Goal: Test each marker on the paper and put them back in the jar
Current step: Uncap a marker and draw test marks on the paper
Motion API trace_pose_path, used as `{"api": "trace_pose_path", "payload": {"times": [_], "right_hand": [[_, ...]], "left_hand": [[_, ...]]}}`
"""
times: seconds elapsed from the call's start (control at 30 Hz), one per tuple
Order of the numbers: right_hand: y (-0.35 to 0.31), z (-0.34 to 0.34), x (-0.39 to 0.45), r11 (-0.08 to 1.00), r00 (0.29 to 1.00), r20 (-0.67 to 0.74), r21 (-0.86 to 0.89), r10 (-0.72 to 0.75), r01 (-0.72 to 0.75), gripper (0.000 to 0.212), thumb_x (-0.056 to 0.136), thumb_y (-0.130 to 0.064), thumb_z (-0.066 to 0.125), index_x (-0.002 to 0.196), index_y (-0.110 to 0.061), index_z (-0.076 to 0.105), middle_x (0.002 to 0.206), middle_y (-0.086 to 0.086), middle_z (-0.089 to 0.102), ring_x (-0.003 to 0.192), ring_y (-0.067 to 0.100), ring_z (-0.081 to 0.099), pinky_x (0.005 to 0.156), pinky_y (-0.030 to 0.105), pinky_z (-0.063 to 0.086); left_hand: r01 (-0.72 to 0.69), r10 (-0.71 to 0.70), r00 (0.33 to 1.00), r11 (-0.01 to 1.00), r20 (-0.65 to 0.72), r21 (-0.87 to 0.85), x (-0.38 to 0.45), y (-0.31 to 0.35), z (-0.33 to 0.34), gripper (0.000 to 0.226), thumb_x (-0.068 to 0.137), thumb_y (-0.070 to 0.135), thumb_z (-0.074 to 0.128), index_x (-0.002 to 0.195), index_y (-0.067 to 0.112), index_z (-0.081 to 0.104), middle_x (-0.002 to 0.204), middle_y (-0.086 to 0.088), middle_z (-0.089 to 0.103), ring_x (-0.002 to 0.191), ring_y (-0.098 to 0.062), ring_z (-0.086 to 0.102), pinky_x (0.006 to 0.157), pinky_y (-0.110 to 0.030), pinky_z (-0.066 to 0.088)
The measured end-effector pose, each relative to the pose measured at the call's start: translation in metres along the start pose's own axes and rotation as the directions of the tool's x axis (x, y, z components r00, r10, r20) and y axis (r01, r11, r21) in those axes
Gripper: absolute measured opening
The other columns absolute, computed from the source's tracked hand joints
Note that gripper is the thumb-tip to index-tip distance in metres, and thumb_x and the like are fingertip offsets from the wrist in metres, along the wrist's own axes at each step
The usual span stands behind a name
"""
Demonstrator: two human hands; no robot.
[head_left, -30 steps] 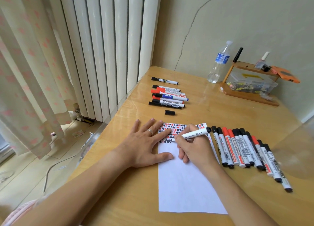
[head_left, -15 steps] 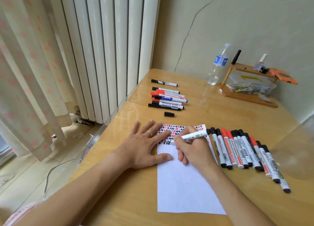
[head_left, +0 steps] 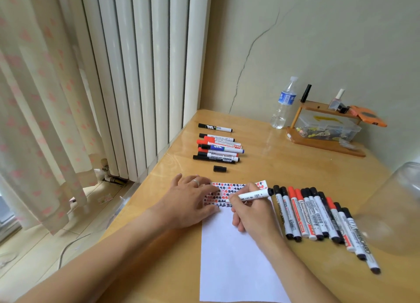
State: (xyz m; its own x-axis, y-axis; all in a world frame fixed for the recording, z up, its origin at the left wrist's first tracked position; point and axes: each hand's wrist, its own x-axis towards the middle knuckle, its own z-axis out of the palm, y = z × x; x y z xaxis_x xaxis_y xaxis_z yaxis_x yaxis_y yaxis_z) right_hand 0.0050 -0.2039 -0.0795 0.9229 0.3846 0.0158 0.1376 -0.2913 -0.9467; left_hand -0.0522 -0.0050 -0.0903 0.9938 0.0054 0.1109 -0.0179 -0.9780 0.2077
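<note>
A white sheet of paper [head_left: 236, 257] lies on the wooden table, its top strip filled with red and black marks. My right hand [head_left: 252, 214] grips an uncapped white marker [head_left: 252, 195], its tip down on the marked strip. My left hand [head_left: 191, 200] rests flat on the paper's top left corner, fingers spread. A loose black cap [head_left: 220, 168] lies just beyond the paper. Several capped markers [head_left: 318, 218] lie in a row right of the paper. Another group of markers [head_left: 218, 147] lies farther back. A clear glass jar [head_left: 395, 209] stands at the right edge.
A water bottle [head_left: 284, 104] stands at the back by the wall, beside a wooden rack [head_left: 325, 143] holding a clear plastic box. A white radiator [head_left: 141, 75] and a curtain [head_left: 34, 120] border the table's left edge.
My right hand has shifted slightly left and down along the marked strip with the marker. My left hand stays flat on the paper. The camera view has tilted a little.
</note>
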Motion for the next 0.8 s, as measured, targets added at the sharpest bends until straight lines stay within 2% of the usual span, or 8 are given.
{"api": "trace_pose_path", "payload": {"times": [0.1, 0.17, 0.23, 0.33, 0.47, 0.67, 0.8], "right_hand": [[-0.002, -0.001, -0.002, 1.0, 1.0, 0.016, -0.004, -0.002, 0.002, 0.018, 0.097, -0.022, 0.066, 0.091, -0.008, 0.056, 0.062, 0.022, 0.066, 0.044, 0.023, 0.054, 0.044, 0.029, 0.043], [-0.004, -0.002, -0.003, 1.0, 1.0, 0.022, -0.007, -0.001, 0.001, 0.02, 0.097, -0.023, 0.066, 0.092, -0.007, 0.055, 0.063, 0.022, 0.066, 0.044, 0.022, 0.053, 0.043, 0.028, 0.043], [-0.005, -0.002, -0.003, 1.0, 1.0, 0.024, -0.004, 0.004, -0.004, 0.021, 0.097, -0.024, 0.066, 0.092, -0.007, 0.054, 0.063, 0.023, 0.066, 0.043, 0.022, 0.052, 0.043, 0.027, 0.042], [-0.005, -0.003, -0.003, 1.0, 0.999, 0.03, 0.012, 0.015, -0.015, 0.02, 0.097, -0.023, 0.066, 0.092, -0.007, 0.055, 0.064, 0.024, 0.065, 0.043, 0.021, 0.052, 0.042, 0.027, 0.041], [-0.005, -0.004, -0.003, 1.0, 0.999, 0.044, 0.009, 0.014, -0.014, 0.019, 0.098, -0.023, 0.066, 0.092, -0.008, 0.056, 0.064, 0.024, 0.065, 0.042, 0.018, 0.052, 0.042, 0.027, 0.041], [-0.003, -0.001, -0.002, 0.999, 0.999, 0.033, 0.051, 0.012, -0.014, 0.018, 0.096, -0.019, 0.066, 0.093, -0.005, 0.055, 0.062, 0.027, 0.061, 0.04, 0.019, 0.049, 0.042, 0.027, 0.038], [-0.002, 0.0, -0.002, 0.993, 1.0, 0.002, 0.115, -0.024, 0.024, 0.019, 0.095, -0.018, 0.068, 0.09, -0.006, 0.054, 0.058, 0.016, 0.058, 0.041, 0.02, 0.05, 0.04, 0.025, 0.035]], "left_hand": [[0.01, -0.004, 0.982, 1.0, -0.189, 0.028, 0.024, -0.001, 0.0, 0.036, 0.101, 0.044, 0.052, 0.135, 0.035, 0.061, 0.136, 0.01, 0.062, 0.123, -0.016, 0.057, 0.111, -0.04, 0.037], [0.034, -0.035, 0.954, 0.999, -0.297, -0.009, 0.041, -0.002, 0.001, 0.033, 0.101, 0.026, 0.058, 0.133, 0.025, 0.064, 0.13, 0.004, 0.067, 0.116, -0.018, 0.064, 0.101, -0.038, 0.047], [0.054, -0.057, 0.941, 0.998, -0.333, -0.018, 0.057, -0.002, 0.002, 0.038, 0.1, 0.019, 0.058, 0.138, 0.02, 0.062, 0.131, -0.001, 0.066, 0.116, -0.022, 0.063, 0.097, -0.04, 0.05], [0.057, -0.056, 0.945, 0.998, -0.321, -0.006, 0.076, -0.003, 0.006, 0.04, 0.101, 0.021, 0.054, 0.141, 0.019, 0.058, 0.132, -0.004, 0.063, 0.117, -0.024, 0.059, 0.094, -0.039, 0.051], [0.053, -0.043, 0.945, 0.998, -0.324, 0.022, 0.087, -0.008, 0.014, 0.032, 0.103, 0.033, 0.054, 0.131, 0.024, 0.065, 0.127, 0.001, 0.066, 0.113, -0.018, 0.055, 0.09, -0.033, 0.051], [0.043, -0.078, 0.936, 0.993, -0.342, -0.11, 0.072, -0.003, 0.01, 0.024, 0.098, 0.024, 0.061, 0.12, 0.022, 0.07, 0.115, 0.001, 0.065, 0.104, -0.019, 0.058, 0.081, -0.029, 0.05], [-0.035, -0.03, 0.928, 0.985, -0.37, -0.169, 0.035, 0.006, 0.006, 0.022, 0.097, 0.021, 0.065, 0.118, 0.024, 0.071, 0.109, 0.007, 0.067, 0.096, -0.014, 0.062, 0.079, -0.028, 0.052]]}}
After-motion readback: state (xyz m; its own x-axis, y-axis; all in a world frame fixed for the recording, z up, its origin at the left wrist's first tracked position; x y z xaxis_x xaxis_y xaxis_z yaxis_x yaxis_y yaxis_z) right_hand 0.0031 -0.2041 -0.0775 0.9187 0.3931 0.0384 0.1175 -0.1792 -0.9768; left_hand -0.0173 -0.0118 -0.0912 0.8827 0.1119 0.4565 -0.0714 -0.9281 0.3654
